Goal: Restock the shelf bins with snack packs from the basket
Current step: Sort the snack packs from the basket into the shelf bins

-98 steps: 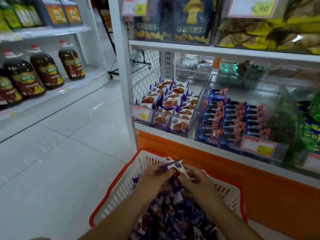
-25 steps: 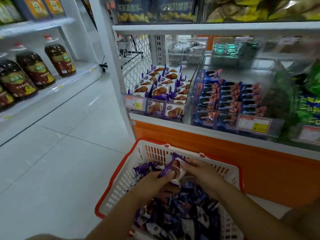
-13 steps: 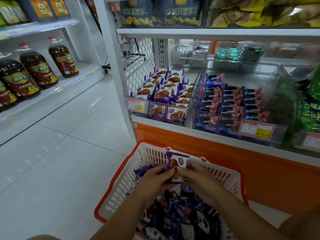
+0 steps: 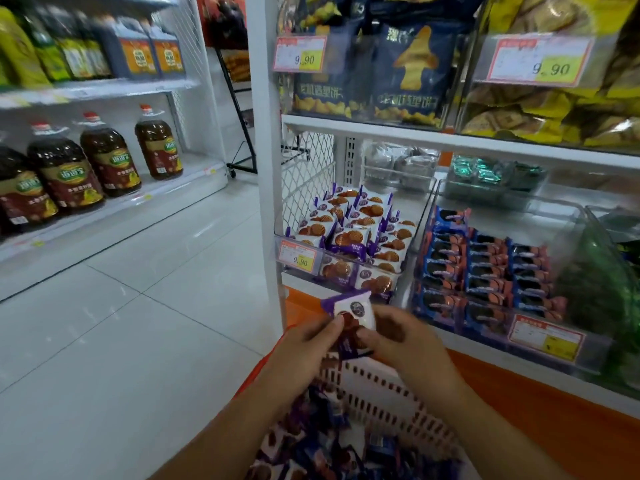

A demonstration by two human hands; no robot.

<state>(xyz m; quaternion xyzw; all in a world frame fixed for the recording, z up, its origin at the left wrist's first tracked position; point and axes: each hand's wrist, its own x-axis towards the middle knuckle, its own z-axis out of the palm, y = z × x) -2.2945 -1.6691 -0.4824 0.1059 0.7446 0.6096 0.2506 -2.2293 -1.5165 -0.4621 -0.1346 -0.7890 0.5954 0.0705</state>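
snack pack (image 4: pixel 353 311): white face, purple crimped edges, a dark round emblem, a brown round biscuit printed below it; slightly blurred.
position: held upright over the far rim of the basket (image 4: pixel 381 386), just below the front of the shelf bin (image 4: pixel 406 263) with matching packs.
left hand (image 4: pixel 304 348): pinched the pack's left edge.
right hand (image 4: pixel 405 344): gripped its lower right side.
basket contents: loose purple packs (image 4: pixel 311 441) piled inside.

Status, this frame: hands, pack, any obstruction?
Left hand and right hand both pinch a purple snack pack above the basket. Matching bin ahead, partly filled. Path to it open.
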